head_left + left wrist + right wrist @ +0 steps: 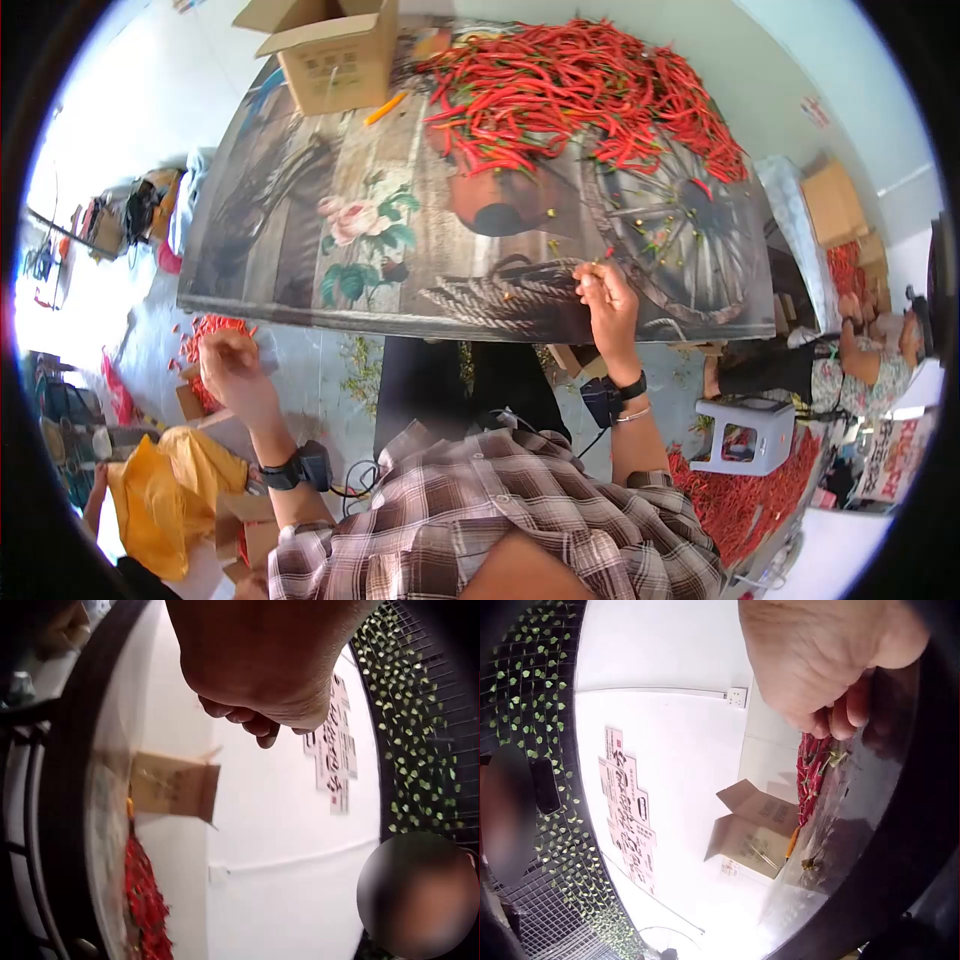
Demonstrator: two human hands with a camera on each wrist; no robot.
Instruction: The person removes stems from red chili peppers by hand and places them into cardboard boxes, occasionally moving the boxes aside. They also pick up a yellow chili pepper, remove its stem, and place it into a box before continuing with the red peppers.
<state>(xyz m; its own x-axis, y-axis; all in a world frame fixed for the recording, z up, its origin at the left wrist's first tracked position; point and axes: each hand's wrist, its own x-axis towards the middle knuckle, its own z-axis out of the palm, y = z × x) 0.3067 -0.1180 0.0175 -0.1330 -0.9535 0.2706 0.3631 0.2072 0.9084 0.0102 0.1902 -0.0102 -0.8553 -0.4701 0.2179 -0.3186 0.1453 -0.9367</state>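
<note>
While the left hand (238, 378), blurred, hovered off the near left edge of the table (300, 250), the right hand (609, 305) curled well apart from it over the near right; whether either gripped anything, I cannot tell. Red chilies (590, 90) lay heaped far right, an open carton (340, 72) far left.

Blazing red right across the chili peppers (590, 90), flecked with green at the stems! Over to the tabletop (255, 265): grey-brown wood-plank print, pink roses, green leaves, spoked wheel, coiled rope. Plain tan on the cardboard box (345, 70), bright orange on the slim stick (385, 108). Now brown-and-white plaid on the shirt (470, 485), solid black on the trousers (408, 390), pale grey on the plastic stool (775, 435), and deep yellow on the sack (150, 500)!
</note>
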